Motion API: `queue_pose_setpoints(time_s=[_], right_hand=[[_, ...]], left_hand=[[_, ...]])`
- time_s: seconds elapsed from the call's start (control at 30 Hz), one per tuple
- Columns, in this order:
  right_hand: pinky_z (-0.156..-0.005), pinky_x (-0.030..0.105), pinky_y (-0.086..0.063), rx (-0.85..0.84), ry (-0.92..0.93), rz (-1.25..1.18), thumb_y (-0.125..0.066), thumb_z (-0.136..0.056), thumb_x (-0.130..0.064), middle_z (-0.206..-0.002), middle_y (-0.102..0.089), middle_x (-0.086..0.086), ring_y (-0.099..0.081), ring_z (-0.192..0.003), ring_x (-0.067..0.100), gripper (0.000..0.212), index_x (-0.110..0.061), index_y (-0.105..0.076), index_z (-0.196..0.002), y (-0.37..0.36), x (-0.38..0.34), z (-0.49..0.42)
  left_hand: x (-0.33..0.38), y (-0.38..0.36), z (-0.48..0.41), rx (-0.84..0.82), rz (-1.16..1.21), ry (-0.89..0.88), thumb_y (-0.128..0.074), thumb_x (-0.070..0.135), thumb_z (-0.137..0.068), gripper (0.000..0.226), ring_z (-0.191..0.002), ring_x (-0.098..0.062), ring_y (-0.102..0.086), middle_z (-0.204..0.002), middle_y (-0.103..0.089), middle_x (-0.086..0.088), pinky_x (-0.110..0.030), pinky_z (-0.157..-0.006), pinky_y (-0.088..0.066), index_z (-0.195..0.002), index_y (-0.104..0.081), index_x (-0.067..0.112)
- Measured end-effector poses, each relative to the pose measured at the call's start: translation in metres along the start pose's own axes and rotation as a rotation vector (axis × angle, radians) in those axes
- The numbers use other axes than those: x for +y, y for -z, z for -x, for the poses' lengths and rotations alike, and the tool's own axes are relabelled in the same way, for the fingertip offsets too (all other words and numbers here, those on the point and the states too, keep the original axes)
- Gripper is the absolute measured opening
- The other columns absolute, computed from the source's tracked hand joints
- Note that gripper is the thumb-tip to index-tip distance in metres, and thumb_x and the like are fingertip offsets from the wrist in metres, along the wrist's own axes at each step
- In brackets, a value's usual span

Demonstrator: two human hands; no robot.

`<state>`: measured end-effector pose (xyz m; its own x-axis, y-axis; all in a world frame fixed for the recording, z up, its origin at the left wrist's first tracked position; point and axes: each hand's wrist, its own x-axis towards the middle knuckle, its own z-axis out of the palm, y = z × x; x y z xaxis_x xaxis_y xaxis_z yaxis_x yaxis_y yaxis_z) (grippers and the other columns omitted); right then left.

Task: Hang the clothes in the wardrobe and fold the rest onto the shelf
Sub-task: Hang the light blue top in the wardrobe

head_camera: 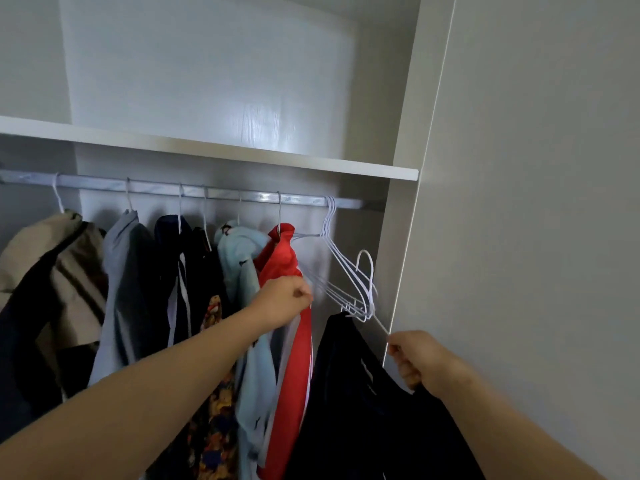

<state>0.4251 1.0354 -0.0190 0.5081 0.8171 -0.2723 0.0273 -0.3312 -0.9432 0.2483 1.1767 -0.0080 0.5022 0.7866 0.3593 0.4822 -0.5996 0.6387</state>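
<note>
A wardrobe rail (pixel 214 194) carries several garments on white wire hangers, the rightmost a red one (pixel 287 306). Right of it a bunch of empty white hangers (pixel 341 268) hangs from the rail. My left hand (pixel 285 299) grips the lower bars of that bunch beside the red garment. My right hand (pixel 420 358) grips a black garment (pixel 367 410) and pinches the end of a white hanger (pixel 369 289) that sits in it; this hanger's hook is off the rail, below it and near the empty bunch.
A white shelf (pixel 242 157) runs above the rail. The wardrobe's side panel (pixel 398 271) stands just right of the hangers, with a grey wall beyond. Beige, grey, dark and light blue garments (pixel 239 271) fill the rail to the left.
</note>
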Motion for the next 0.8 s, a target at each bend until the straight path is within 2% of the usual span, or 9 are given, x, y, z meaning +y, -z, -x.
queue_pose_setpoints(time_s=[0.13,0.3,0.4,0.47,0.6,0.7,0.77,0.8], right_hand=[[-0.032,0.008,-0.012,-0.002,0.025,0.035,-0.040,-0.094,-0.008,-0.032,-0.024,-0.005,-0.016,-0.024,0.007,0.037,-0.010,-0.038,-0.057,-0.013,-0.033,-0.047],[-0.032,0.010,-0.011,0.015,0.052,0.038,-0.043,-0.093,-0.011,-0.032,-0.025,-0.006,-0.016,-0.025,0.007,0.038,-0.014,-0.037,-0.055,-0.032,-0.061,-0.092],[-0.032,0.010,-0.012,0.005,0.067,0.036,-0.042,-0.092,-0.009,-0.032,-0.025,-0.006,-0.016,-0.025,0.007,0.036,-0.013,-0.038,-0.056,-0.040,-0.075,-0.112],[-0.031,0.009,-0.012,-0.007,0.071,0.013,-0.041,-0.093,-0.010,-0.031,-0.024,-0.006,-0.016,-0.024,0.007,0.037,-0.013,-0.037,-0.056,-0.046,-0.085,-0.127],[-0.031,0.010,-0.012,-0.051,0.079,0.021,-0.039,-0.089,-0.006,-0.032,-0.024,-0.005,-0.016,-0.024,0.007,0.035,-0.012,-0.036,-0.055,-0.070,-0.108,-0.152],[-0.030,0.009,-0.012,-0.070,0.090,-0.012,-0.038,-0.089,-0.005,-0.030,-0.025,-0.005,-0.017,-0.023,0.007,0.033,-0.011,-0.038,-0.056,-0.084,-0.125,-0.164],[-0.030,0.009,-0.012,-0.069,0.106,-0.033,-0.038,-0.088,-0.005,-0.029,-0.026,-0.005,-0.017,-0.022,0.007,0.033,-0.011,-0.038,-0.056,-0.090,-0.134,-0.173],[-0.030,0.009,-0.012,-0.068,0.115,-0.041,-0.037,-0.088,-0.005,-0.029,-0.026,-0.005,-0.016,-0.022,0.007,0.032,-0.011,-0.037,-0.056,-0.093,-0.139,-0.176]], left_hand=[[-0.018,-0.003,-0.069,-0.025,-0.124,-0.082,-0.055,0.016,-0.089,0.016,-0.095,-0.022,-0.063,-0.099,-0.069,-0.005,-0.027,-0.084,-0.046,-0.095,-0.069,0.012],[-0.046,-0.019,-0.127,-0.187,-0.420,-0.182,-0.046,0.017,-0.091,0.029,-0.116,-0.024,-0.051,-0.123,-0.059,-0.003,-0.030,-0.093,-0.042,-0.114,-0.064,0.023],[-0.067,-0.029,-0.140,-0.304,-0.650,-0.171,-0.046,0.035,-0.092,0.032,-0.128,-0.025,-0.034,-0.131,-0.048,-0.001,-0.038,-0.100,-0.034,-0.121,-0.057,0.030],[-0.079,-0.030,-0.142,-0.340,-0.723,-0.164,-0.045,0.046,-0.091,0.036,-0.131,-0.024,-0.027,-0.132,-0.046,0.001,-0.040,-0.098,-0.031,-0.120,-0.058,0.029],[-0.099,-0.021,-0.144,-0.301,-0.707,-0.129,-0.047,0.049,-0.089,0.036,-0.121,-0.025,-0.035,-0.118,-0.056,-0.002,-0.037,-0.091,-0.034,-0.104,-0.066,0.022],[-0.102,-0.006,-0.154,-0.247,-0.407,-0.062,-0.055,0.039,-0.089,0.028,-0.099,-0.022,-0.057,-0.093,-0.066,-0.005,-0.028,-0.082,-0.043,-0.085,-0.066,0.014],[-0.102,0.002,-0.161,-0.202,-0.317,-0.040,-0.061,0.031,-0.086,0.018,-0.092,-0.017,-0.061,-0.093,-0.067,-0.004,-0.020,-0.072,-0.039,-0.089,-0.066,0.014],[-0.103,0.004,-0.164,-0.186,-0.335,-0.048,-0.062,0.029,-0.084,0.019,-0.095,-0.017,-0.061,-0.099,-0.067,-0.003,-0.019,-0.073,-0.038,-0.097,-0.065,0.015]])
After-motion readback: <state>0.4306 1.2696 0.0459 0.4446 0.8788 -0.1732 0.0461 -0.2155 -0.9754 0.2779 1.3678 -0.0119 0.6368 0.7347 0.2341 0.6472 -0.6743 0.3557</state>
